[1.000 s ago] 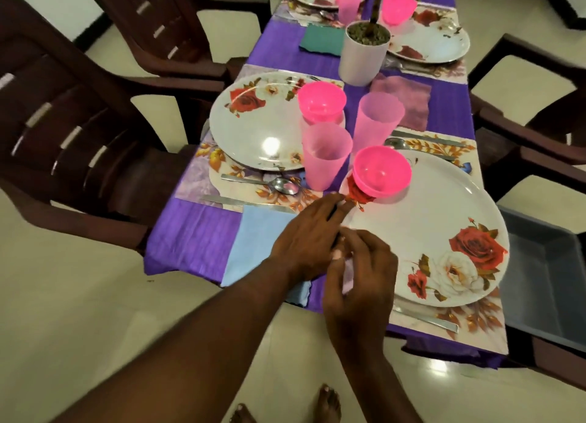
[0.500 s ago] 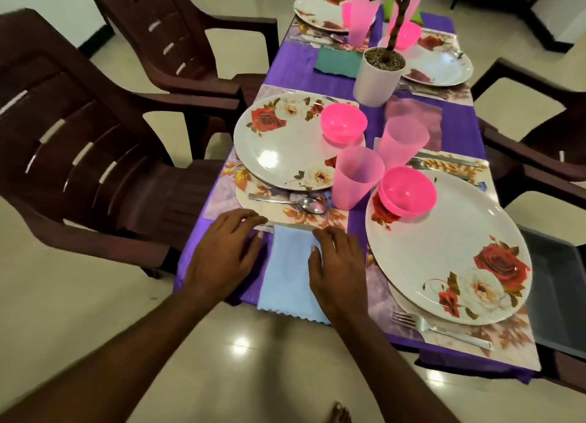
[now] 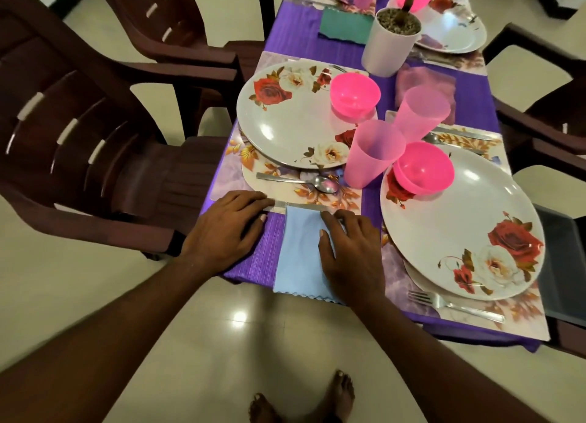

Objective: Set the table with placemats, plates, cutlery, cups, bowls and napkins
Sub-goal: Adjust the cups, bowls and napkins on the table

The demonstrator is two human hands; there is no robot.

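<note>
A person's left hand (image 3: 226, 232) lies flat and empty on the purple tablecloth (image 3: 269, 257) while the right hand (image 3: 350, 251) presses, fingers spread, on a light blue napkin (image 3: 298, 254) whose near edge overhangs the table end. The setting looks almost complete: the two nearest places each show a floral placemat (image 3: 228, 175), a rose-patterned plate (image 3: 285, 121), a pink bowl (image 3: 355, 94), a pink cup (image 3: 371, 153) and cutlery, including a spoon (image 3: 317, 183). Farther places appear laid too, though partly cropped. Squaring this napkin seems the main job left.
</note>
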